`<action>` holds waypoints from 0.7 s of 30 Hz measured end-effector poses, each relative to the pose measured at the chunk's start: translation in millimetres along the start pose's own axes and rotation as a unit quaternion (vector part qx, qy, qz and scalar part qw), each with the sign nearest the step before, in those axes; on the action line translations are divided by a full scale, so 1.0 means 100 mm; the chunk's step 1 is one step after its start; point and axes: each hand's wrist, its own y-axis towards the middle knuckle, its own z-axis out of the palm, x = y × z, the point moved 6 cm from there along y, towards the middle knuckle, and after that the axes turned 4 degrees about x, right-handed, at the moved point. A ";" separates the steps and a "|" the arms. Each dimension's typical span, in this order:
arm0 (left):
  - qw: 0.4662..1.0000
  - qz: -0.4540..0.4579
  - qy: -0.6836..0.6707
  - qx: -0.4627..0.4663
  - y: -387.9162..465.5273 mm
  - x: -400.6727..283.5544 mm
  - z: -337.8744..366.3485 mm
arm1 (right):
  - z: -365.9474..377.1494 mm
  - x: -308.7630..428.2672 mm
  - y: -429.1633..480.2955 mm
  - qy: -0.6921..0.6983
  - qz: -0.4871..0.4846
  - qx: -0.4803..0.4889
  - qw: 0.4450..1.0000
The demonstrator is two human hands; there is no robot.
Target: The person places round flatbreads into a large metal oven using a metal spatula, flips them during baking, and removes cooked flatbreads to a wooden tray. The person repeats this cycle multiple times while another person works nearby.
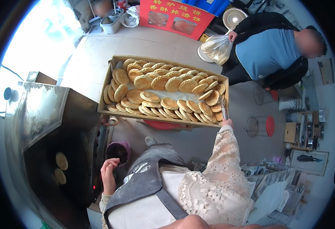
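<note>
My right hand (227,122) grips metal tongs (225,109) at the right end of a shallow wooden tray (106,110). The tongs' tips reach the round flatbreads (212,98) in that corner; whether they pinch one cannot be told. Golden flatbreads with braided rims lie overlapping in rows around the tray, and pale lining (171,94) shows in the middle. My left hand (109,174) hangs in front of the oven with curled fingers and no visible object in it. Below its fingers is a bin with a purple liner (128,153).
A dark-mouthed metal oven (44,114) stands at the left, with flatbreads (61,161) inside. Across the tray, a person (270,54) holds a clear bag of flatbreads (217,50). Red-topped stools (269,126) stand at the right, near a cluttered worktop (273,197).
</note>
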 end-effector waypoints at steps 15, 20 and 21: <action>0.994 0.013 -0.007 -0.105 -0.49 0.22 -0.57 | 1.08 0.27 0.48 0.027 -0.015 0.036 0.999; 0.994 -0.002 -0.036 -0.107 -0.53 0.32 -0.48 | 1.10 0.30 0.51 0.167 -0.135 0.118 0.969; 0.994 -0.006 -0.043 -0.104 -0.52 0.34 -0.45 | 1.12 0.32 0.48 0.206 -0.143 0.166 0.954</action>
